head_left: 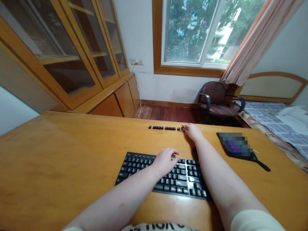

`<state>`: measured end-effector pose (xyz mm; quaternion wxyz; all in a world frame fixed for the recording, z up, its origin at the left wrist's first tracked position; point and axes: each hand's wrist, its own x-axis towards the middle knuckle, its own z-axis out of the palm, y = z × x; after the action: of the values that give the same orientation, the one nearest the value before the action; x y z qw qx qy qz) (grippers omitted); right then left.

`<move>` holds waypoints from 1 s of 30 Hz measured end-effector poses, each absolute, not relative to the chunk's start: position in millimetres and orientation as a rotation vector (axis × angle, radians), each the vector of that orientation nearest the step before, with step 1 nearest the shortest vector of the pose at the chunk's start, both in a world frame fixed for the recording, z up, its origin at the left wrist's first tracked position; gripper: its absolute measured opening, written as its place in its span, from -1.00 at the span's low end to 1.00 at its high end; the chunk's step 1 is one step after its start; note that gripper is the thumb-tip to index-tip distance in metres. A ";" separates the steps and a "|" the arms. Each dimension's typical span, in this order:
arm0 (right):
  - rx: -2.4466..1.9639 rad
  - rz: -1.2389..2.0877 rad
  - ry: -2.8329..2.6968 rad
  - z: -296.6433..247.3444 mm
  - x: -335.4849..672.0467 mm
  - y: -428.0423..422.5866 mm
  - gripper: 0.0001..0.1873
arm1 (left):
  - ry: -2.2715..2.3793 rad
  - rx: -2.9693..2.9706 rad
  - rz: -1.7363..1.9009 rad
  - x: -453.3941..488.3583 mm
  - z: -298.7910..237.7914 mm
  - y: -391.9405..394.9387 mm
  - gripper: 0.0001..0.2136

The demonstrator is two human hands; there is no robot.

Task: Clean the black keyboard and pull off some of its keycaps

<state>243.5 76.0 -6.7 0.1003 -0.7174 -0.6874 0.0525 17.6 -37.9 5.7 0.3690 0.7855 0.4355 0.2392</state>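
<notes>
A black keyboard (181,181) lies on the wooden desk, slightly slanted. My left hand (166,161) rests over its upper middle, thumb and fingers apart, hiding some of the keys. Small black keycaps (158,127) are set out in a row near the desk's far edge, in short groups with gaps between them. At the right end of that row is my right hand (192,131), its fingertips closed on a black keycap (182,127). My right forearm passes over the keyboard's right end and partly covers a dark object (194,153) that I cannot make out.
A dark pouch (234,147) with a strap lies on the right of the desk (60,166). Past the far edge stand an office chair (213,98) and a bed (271,112). A glass-fronted cabinet (106,86) is at the left, a window (190,35) ahead.
</notes>
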 end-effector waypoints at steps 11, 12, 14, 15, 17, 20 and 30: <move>-2.091 0.171 -2.065 -12.6 241.4 77.9 -0.71 | 1.119 2.011 0.626 18.7 6.3 -38.1 -0.82; -2.087 0.173 -2.066 -12.8 241.4 77.8 -0.71 | 1.117 2.022 0.624 18.7 6.0 -38.1 -0.82; -2.081 0.179 -2.070 -13.1 241.4 77.7 -0.71 | 1.123 2.036 0.622 18.8 5.1 -37.9 -0.82; -2.080 0.183 -2.071 -13.1 241.4 77.6 -0.72 | 1.128 2.039 0.622 18.8 4.7 -37.8 -0.82; -2.080 0.188 -2.072 -13.3 241.3 77.4 -0.72 | 1.137 2.035 0.619 18.9 4.1 -37.7 -0.82; -2.063 0.182 -2.078 -13.7 241.4 77.5 -0.72 | 1.136 2.024 0.623 19.1 3.7 -37.6 -0.82; -2.054 0.177 -2.074 -15.6 243.1 78.0 -0.70 | 1.127 2.032 0.635 18.7 3.3 -37.8 -0.82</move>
<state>243.1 78.0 -15.6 0.1082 -0.6983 -0.7051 0.0602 18.7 -37.8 3.3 0.3582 0.7877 0.4367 0.2459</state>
